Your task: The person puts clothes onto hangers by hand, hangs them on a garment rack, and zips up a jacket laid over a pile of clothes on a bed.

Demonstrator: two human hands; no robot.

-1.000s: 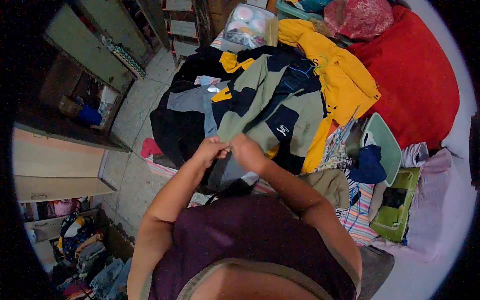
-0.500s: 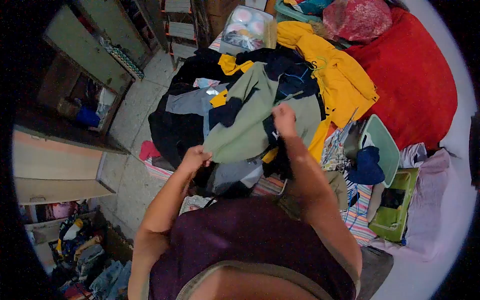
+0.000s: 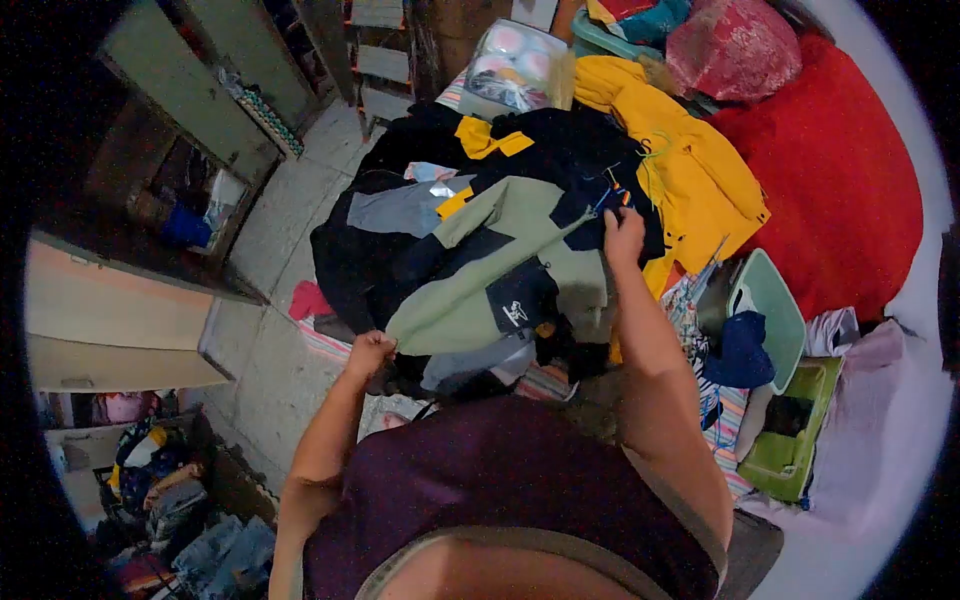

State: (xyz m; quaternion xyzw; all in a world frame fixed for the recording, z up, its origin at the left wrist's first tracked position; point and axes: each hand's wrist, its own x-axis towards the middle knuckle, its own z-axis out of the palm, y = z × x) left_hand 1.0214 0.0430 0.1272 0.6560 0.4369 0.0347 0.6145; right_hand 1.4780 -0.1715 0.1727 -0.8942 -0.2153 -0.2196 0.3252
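A sage-green and navy jacket (image 3: 470, 290) with a small white logo lies over a pile of dark clothes. My left hand (image 3: 371, 352) pinches its lower left corner. My right hand (image 3: 624, 236) is closed at the jacket's upper right, near the collar and a blue hanger (image 3: 606, 196); its fingers appear to grip the jacket's edge. The front edge runs in a nearly straight line between both hands. Beyond the right hand, a yellow jacket (image 3: 690, 150) touches the dark pile (image 3: 345, 250).
At the right are a red cloth bundle (image 3: 830, 170), a pale green basket (image 3: 778, 305) and a green tray (image 3: 800, 450). A clear box (image 3: 515, 70) stands at the back. Left are an open cabinet (image 3: 190, 90), tiled floor (image 3: 270, 340) and piled clothes (image 3: 170, 500).
My hands have moved apart, the left toward the lower left and the right up along the jacket to the hanger. The green jacket is now stretched between them, its logo lower and further left.
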